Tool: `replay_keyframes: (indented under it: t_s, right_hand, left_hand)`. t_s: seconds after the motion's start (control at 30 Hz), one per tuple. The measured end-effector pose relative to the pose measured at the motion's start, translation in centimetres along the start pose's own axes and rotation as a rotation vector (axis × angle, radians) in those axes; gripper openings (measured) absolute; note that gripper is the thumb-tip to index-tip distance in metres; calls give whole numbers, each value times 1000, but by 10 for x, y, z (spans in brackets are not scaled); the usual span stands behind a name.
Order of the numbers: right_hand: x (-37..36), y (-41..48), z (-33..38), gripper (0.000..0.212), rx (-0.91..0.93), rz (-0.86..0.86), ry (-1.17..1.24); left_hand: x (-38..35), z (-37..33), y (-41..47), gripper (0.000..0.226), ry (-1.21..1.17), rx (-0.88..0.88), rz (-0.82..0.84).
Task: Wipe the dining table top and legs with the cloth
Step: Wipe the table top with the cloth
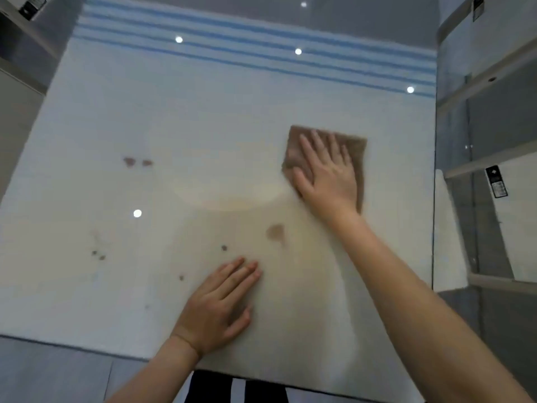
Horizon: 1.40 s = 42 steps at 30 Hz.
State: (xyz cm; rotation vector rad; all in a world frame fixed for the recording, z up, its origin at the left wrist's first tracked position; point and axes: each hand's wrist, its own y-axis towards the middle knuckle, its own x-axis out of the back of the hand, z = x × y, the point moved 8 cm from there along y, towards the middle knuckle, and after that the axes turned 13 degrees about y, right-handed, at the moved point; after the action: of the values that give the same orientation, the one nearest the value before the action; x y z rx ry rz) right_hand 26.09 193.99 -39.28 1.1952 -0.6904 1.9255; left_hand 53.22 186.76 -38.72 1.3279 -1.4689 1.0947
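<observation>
On the table top (203, 126), right hand (328, 175) presses flat, fingers spread, on brown cloth (359, 158); labels unreadable.

My right hand (327, 175) lies flat on the cloth (325, 164), which lies on the table top (203, 126) toward its right side, about midway between the near and far edges. My left hand (220, 303) rests flat on the table top near the near edge, left of and nearer to me than the cloth, well apart from it. One stain (275, 231) sits between my two hands. More stains (136, 162) lie farther left, beyond my left hand. Shelves (488, 158) stand to the right of the table.
</observation>
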Motion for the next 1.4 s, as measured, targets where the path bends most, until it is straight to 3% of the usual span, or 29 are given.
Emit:
replay_keyframes:
  t_s: [0.13, 0.23, 0.43, 0.6, 0.73, 0.9, 0.97, 1.07, 1.2, 1.3, 1.4]
  right_hand:
    - [-19, -195, 26, 65, 294, 242, -12]
    - [4, -236, -24, 63, 304, 296, 1]
    - [62, -50, -133, 65, -267, -132, -19]
    - [68, 64, -138, 64, -412, -128, -6]
    - [38, -32, -69, 64, -114, -70, -11]
    - [-13, -280, 9, 72, 235, 235, -54]
    - [-18, -317, 12, 77, 324, 330, -79]
    - [-16, -253, 11, 74, 301, 288, 10]
    - [-14, -73, 18, 65, 124, 71, 33]
    - [-10, 55, 22, 66, 13, 10, 16]
    - [-11, 104, 34, 67, -17, -28, 8]
  left_hand:
    - [-1, 2, 0, 60, 1, 2, 18]
    - [-2, 2, 0, 59, -14, 2, 16]
    - [-3, 1, 2, 58, -41, -1, -15]
    - [-3, 2, 1, 58, -33, -5, -24]
    - [-3, 2, 0, 59, -19, -3, -17]
    - [-3, 2, -1, 61, 7, 13, 19]
    - [-5, 3, -2, 61, 8, 16, 25]
    - [-3, 2, -1, 60, 15, 13, 16]
    - [-6, 3, -3, 60, 24, 10, 38]
    - [-5, 2, -1, 61, 30, 2, 28]
    - [-3, 1, -1, 61, 30, 5, 3]
